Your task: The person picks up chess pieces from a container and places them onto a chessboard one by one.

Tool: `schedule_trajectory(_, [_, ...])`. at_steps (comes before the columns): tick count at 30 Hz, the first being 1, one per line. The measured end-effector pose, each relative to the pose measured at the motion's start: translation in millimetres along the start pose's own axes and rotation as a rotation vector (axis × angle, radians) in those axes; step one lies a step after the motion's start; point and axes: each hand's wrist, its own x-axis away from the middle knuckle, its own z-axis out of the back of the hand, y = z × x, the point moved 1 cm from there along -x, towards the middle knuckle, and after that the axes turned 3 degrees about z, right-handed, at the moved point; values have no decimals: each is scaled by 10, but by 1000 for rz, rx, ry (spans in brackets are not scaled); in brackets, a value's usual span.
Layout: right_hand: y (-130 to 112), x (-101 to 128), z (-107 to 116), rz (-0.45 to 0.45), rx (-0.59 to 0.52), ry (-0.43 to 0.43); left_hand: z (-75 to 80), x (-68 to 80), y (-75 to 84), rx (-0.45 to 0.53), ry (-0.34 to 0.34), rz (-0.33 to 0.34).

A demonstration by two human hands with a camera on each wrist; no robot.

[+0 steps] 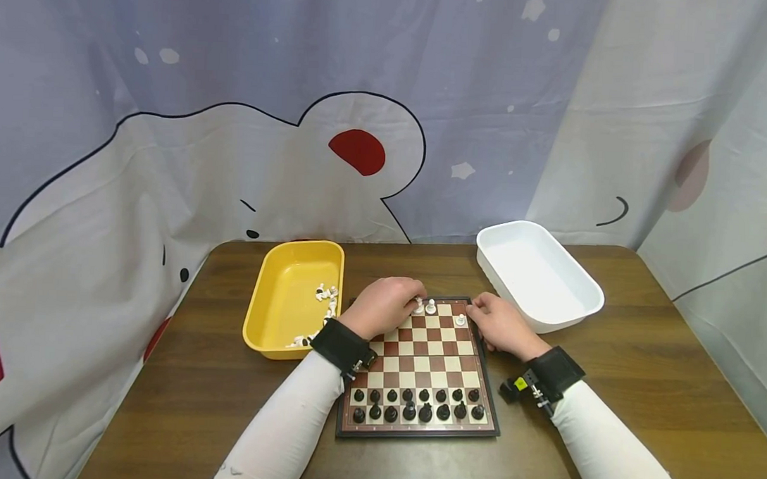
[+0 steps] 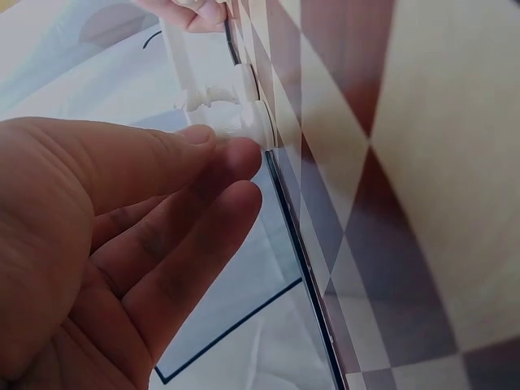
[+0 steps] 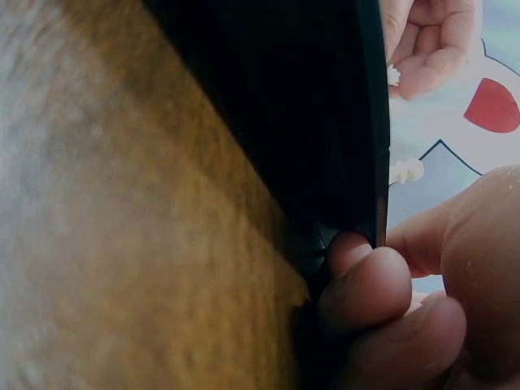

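While left hand (image 1: 384, 306) pinched small white plastic chess piece (image 1: 418, 306) on far row of brown-and-cream folding chessboard (image 1: 417, 371), right hand (image 1: 497, 323) rested at board's far right corner, fingers curled against black edge, beside another white piece (image 1: 460, 319). Yellow plastic tray (image 1: 273, 313) left of board, white tray (image 1: 534, 273) right.

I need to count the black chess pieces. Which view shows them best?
The head view: the black pieces stand in two full rows at the board's near edge. Neither wrist view shows them, only close board edges and fingers.
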Motion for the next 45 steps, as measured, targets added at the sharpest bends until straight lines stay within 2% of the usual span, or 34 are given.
schedule_trajectory(16, [9,-17,-11,-1,-10,-6,-17,10,-37,27,-28,36])
schedule_trajectory(30, [1,-7,-12,2,-10,-5,-3,9,-46,41,-51,35])
schedule_trajectory(37, [-10,3,-8,7,-7,0,114,24,-67,25,-30,52])
schedule_trajectory(45, [-4,5,-6,23,-12,6,388,76,-167,33,46,92])
